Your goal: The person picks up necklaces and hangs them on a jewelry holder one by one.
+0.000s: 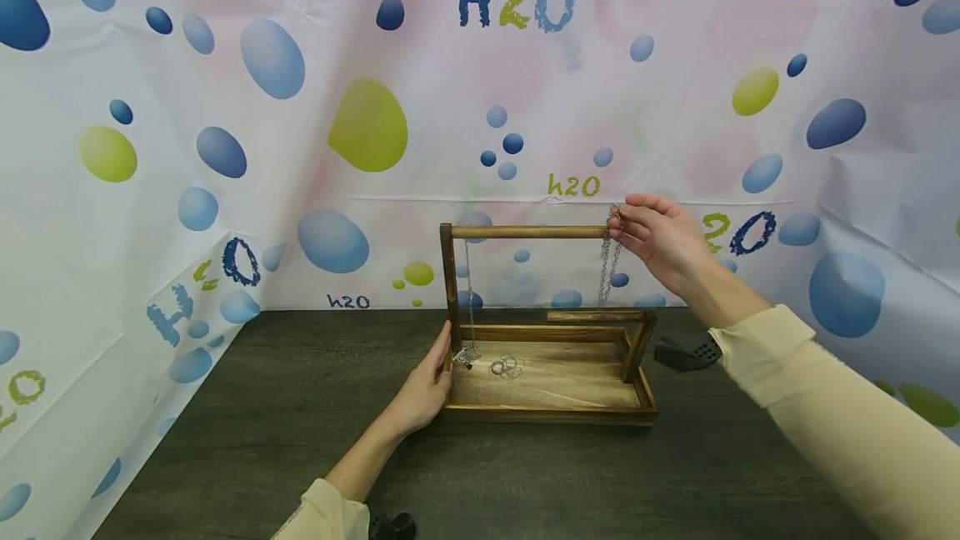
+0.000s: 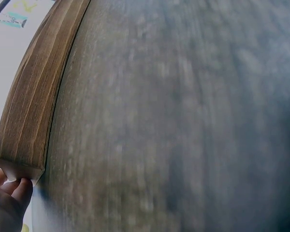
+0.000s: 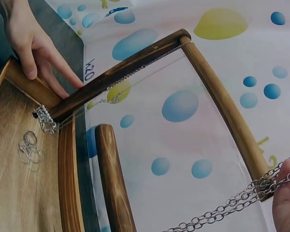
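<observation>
My right hand pinches a silver chain necklace at the free right end of the upper bar of a wooden jewelry stand. The doubled links hang down beside that end; in the right wrist view the chain runs taut from the fingers. My left hand grips the left end of the stand, thumb at the tray's wall and fingers along its outside. In the left wrist view, fingertips touch the tray's corner. A thin chain hangs near the left post.
In the tray lie a small silver clump and several rings. A shorter lower bar stands on the right post. Beneath is a dark wooden table; behind hangs a patterned backdrop.
</observation>
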The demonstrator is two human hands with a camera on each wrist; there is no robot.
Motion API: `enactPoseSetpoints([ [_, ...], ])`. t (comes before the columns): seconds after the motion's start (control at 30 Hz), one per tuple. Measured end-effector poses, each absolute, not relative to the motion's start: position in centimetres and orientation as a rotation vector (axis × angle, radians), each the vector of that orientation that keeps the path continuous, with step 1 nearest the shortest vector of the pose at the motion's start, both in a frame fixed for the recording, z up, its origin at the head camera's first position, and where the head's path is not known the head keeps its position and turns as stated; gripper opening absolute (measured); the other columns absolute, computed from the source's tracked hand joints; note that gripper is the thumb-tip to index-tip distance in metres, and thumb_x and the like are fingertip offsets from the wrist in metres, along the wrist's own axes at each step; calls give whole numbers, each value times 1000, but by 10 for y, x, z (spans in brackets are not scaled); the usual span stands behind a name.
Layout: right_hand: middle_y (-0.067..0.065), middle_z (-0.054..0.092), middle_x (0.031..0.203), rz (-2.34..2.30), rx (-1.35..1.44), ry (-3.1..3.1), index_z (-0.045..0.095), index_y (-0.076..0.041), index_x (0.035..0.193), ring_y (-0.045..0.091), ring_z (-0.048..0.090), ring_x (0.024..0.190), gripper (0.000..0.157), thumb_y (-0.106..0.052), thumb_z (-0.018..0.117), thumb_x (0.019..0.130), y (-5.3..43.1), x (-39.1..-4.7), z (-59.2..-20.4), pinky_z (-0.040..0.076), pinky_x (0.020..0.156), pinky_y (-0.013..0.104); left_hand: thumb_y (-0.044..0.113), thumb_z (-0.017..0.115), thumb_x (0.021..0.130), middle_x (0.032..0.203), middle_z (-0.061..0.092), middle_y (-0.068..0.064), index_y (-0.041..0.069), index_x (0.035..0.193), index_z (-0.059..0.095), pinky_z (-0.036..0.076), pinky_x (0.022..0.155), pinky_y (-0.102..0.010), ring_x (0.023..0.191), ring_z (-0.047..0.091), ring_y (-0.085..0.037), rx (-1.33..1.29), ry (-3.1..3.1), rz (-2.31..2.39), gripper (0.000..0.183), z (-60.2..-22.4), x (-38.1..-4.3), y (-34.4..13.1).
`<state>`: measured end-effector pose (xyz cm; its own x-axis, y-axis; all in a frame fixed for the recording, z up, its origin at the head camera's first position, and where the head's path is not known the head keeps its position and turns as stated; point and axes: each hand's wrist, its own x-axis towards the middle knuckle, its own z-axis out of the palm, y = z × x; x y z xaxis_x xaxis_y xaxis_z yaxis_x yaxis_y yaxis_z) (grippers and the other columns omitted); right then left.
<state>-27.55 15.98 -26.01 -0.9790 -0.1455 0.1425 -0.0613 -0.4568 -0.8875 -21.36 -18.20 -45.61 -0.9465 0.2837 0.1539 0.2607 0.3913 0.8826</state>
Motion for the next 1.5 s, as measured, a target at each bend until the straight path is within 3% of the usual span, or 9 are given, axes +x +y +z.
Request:
enactPoseSetpoints([
  [0.33, 8, 70, 90, -2661, -264, 1596, 64, -6, 97, 18, 69, 81, 7, 1, 62, 97, 179, -277, -260, 57, 79, 30, -14, 38, 98, 166, 8, -18, 18, 164, 5, 38, 48, -27, 121, 48, -44, 492, 2586, 1665, 81, -455, -212, -181],
  [0.57, 9, 70, 88, -2675, -215, 1609, 64, -6, 97, 18, 68, 79, 6, 0, 63, 97, 190, -280, -258, 57, 76, 30, -14, 38, 98, 166, 7, -18, 19, 164, 5, 38, 48, -28, 139, 32, -40, 516, 2557, 1691, 80, -454, -211, -182],
  [0.87, 9, 72, 86, -2685, -187, 1622, 65, -5, 94, 18, 68, 76, 8, 2, 61, 97, 188, -284, -265, 57, 75, 30, -14, 36, 98, 166, 6, -17, 19, 164, 3, 38, 48, -26, 135, 38, -40, 510, 2569, 1658, 81, -456, -212, -183],
  [1.13, 7, 72, 90, -2645, -169, 1682, 61, -4, 103, 17, 69, 80, 6, 0, 61, 98, 175, -285, -266, 57, 78, 30, -13, 37, 99, 166, 8, -17, 21, 164, 4, 37, 48, -28, 138, 35, -40, 506, 2563, 1673, 81, -456, -212, -182],
  [1.5, 8, 70, 89, -2618, -141, 1731, 51, 0, 115, 16, 69, 79, 18, -1, 59, 99, 159, -289, -262, 57, 75, 28, -15, 36, 97, 166, 8, -18, 19, 164, 3, 38, 49, -26, 139, 33, -40, 523, 2583, 1655, 82, -458, -214, -183],
])
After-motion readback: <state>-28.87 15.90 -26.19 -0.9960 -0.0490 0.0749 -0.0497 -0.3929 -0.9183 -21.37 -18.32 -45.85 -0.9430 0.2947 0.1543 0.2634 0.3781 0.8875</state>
